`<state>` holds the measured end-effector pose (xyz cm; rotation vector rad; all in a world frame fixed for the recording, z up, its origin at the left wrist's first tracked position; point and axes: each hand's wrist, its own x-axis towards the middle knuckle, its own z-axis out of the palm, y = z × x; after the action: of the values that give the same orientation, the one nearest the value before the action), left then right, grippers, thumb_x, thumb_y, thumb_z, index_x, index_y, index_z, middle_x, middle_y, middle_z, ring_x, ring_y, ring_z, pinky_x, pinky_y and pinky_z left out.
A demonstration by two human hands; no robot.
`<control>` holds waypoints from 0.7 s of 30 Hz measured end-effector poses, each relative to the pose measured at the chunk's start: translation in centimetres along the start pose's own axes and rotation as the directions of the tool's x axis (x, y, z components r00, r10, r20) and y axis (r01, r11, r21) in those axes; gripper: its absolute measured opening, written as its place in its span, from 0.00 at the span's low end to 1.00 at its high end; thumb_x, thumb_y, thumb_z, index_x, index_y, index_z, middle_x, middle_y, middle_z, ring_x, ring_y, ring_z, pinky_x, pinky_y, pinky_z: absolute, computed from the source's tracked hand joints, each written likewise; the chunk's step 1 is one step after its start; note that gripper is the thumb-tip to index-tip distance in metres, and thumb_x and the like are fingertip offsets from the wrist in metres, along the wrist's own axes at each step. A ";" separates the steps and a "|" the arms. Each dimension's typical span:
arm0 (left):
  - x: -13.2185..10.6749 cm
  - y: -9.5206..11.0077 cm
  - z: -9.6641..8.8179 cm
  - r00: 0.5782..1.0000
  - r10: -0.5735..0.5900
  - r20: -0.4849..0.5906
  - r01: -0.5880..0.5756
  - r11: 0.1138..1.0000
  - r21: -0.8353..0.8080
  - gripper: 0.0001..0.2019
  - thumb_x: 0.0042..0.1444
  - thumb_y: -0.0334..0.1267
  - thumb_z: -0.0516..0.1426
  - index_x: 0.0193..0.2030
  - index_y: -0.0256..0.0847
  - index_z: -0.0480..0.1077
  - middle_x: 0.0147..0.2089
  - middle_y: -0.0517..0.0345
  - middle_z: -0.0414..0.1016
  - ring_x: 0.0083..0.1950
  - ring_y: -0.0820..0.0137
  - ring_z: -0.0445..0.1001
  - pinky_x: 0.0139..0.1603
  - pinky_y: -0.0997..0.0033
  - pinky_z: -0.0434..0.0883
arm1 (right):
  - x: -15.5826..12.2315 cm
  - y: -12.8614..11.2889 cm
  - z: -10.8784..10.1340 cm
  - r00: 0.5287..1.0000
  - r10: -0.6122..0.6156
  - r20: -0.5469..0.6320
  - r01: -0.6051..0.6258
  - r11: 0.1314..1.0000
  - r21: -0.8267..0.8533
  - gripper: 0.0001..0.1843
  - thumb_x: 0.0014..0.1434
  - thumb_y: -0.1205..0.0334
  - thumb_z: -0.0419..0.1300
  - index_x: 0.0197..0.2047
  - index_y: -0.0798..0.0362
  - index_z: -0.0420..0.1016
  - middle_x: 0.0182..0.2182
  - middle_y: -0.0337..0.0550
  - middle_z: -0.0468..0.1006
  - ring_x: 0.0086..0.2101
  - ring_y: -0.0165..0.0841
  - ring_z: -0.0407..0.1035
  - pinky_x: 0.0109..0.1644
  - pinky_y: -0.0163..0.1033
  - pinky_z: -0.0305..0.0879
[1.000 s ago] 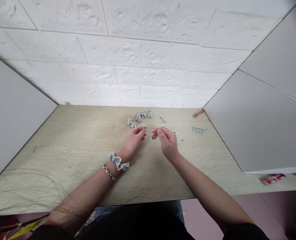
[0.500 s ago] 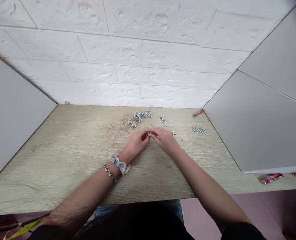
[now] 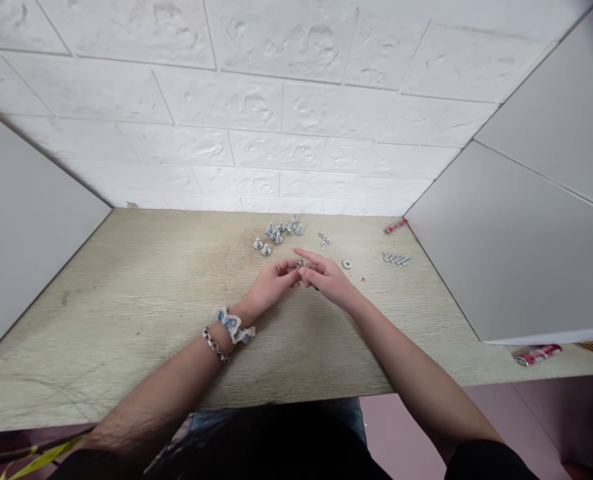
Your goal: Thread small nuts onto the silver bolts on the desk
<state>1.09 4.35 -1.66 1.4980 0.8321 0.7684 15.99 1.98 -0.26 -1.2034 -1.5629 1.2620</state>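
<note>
My left hand [image 3: 271,283] is closed, its thumb and fingers pinching a small shiny metal bolt [image 3: 300,264]. My right hand [image 3: 329,277] meets it from the other side, with thumb and fingers at the same bolt and the index finger stretched out past it. Fingertips hide most of the bolt. Just beyond the hands stands a group of bolts with washers [image 3: 278,237]. Several small nuts [image 3: 325,238] lie to their right, and a single flat washer [image 3: 347,264] rests near my right hand.
A row of screws [image 3: 397,259] lies at the right of the wooden table [image 3: 141,287]. One red cylinder like a battery [image 3: 395,226] is by the back right corner, another red cylinder [image 3: 538,355] at the front right. White brick wall [image 3: 256,143] and grey side panels enclose the table.
My right index finger has lifted off and stretched forward, and the bolt now shows more between the fingertips. The loose hardware on the table stays in place.
</note>
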 end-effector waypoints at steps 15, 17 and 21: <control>0.3 -0.5 -0.2 0.998 -0.058 0.025 0.063 0.950 -0.305 0.12 0.50 0.42 0.58 0.37 0.35 0.71 0.29 0.59 0.70 0.30 0.77 0.67 0.35 0.76 0.64 | -0.1 -0.3 0.5 0.996 0.086 -0.038 -0.082 0.991 0.104 0.32 0.53 0.55 0.54 0.59 0.61 0.59 0.13 0.31 0.64 0.17 0.25 0.57 0.21 0.31 0.54; 0.2 -0.6 -0.2 0.995 -0.094 -0.041 0.076 0.942 -0.327 0.12 0.47 0.40 0.60 0.37 0.35 0.71 0.30 0.60 0.70 0.29 0.78 0.66 0.34 0.76 0.64 | 0.0 0.0 0.3 0.989 0.096 -0.115 -0.084 0.991 0.104 0.23 0.53 0.52 0.54 0.46 0.60 0.73 0.10 0.31 0.60 0.14 0.24 0.54 0.19 0.31 0.52; 0.2 -0.6 -0.1 0.982 -0.161 -0.099 0.110 0.914 -0.390 0.14 0.44 0.39 0.62 0.38 0.35 0.70 0.29 0.61 0.70 0.28 0.80 0.65 0.34 0.78 0.63 | 0.3 0.3 -0.3 0.952 0.106 -0.287 -0.066 0.987 0.145 0.22 0.53 0.48 0.53 0.19 0.58 0.70 0.07 0.31 0.54 0.11 0.23 0.50 0.17 0.31 0.51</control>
<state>1.03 4.59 -2.24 1.0390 0.8180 0.8744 16.28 2.32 -0.54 -1.3171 -1.2031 1.1613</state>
